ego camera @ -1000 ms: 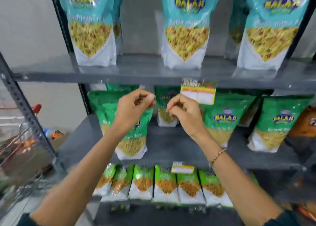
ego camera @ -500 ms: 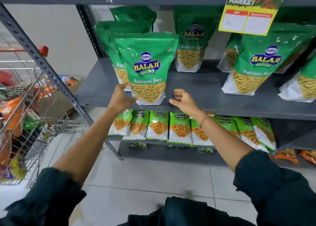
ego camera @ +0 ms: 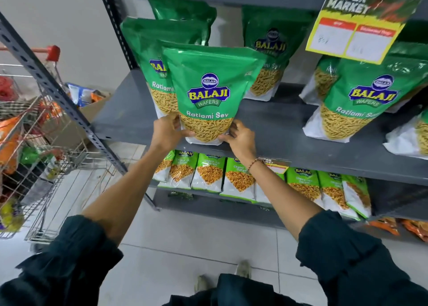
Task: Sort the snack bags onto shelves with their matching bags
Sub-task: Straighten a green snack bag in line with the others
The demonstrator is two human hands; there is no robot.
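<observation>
A green Ratlami Sev bag stands upright near the front edge of the grey middle shelf. My left hand grips its lower left corner and my right hand grips its lower right corner. Right behind it stand more of the same green bags, and others stand further right on the same shelf. Smaller green bags line the shelf below.
A metal shopping cart with mixed snack bags stands to the left, beside the rack's slanted post. A yellow price tag hangs from the shelf above. Orange packets lie at the bottom right. White tiled floor lies below.
The view dropped from the upper shelves to the middle one. My hands came down from the bag's top to its bottom and now grip both lower corners.
</observation>
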